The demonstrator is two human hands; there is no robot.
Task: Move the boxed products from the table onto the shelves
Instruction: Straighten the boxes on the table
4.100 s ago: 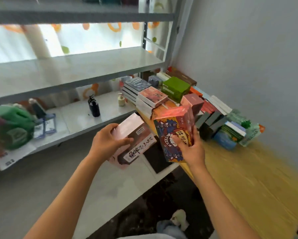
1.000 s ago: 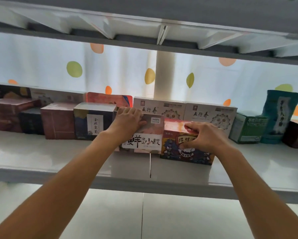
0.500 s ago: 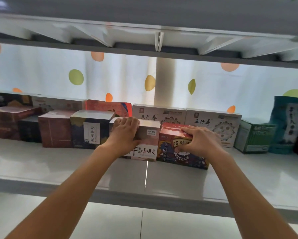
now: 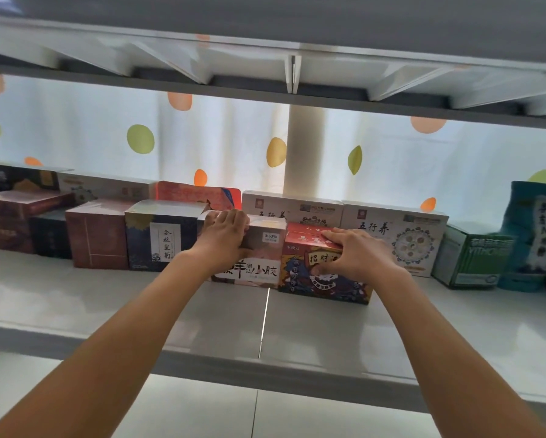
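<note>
both arms reach up to a grey shelf, where two boxes stand side by side in front of a back row. the left hand lies over the top left corner of the pink box, fingers curled over its top edge and palm against its front, so this grip holds the box. the right hand lies on the red box, fingers bent over its top front edge and thumb low on the printed face, a grip that clasps the box. the two boxes touch along their sides, and both rest on the shelf near its middle seam.

left of the pink box stands a dark box with a white label, touching or just beside it; the left hand hides the join, so i cannot tell which. next to that is a brown box, then darker boxes toward the left edge, dim and hard to read. behind the pair stand two white boxes and an orange pack. to the right are a green box and a teal pouch, upright.

behind the shelf hangs a pale curtain with green, orange and yellow spots. the underside of an upper shelf fills the top of the view.
</note>
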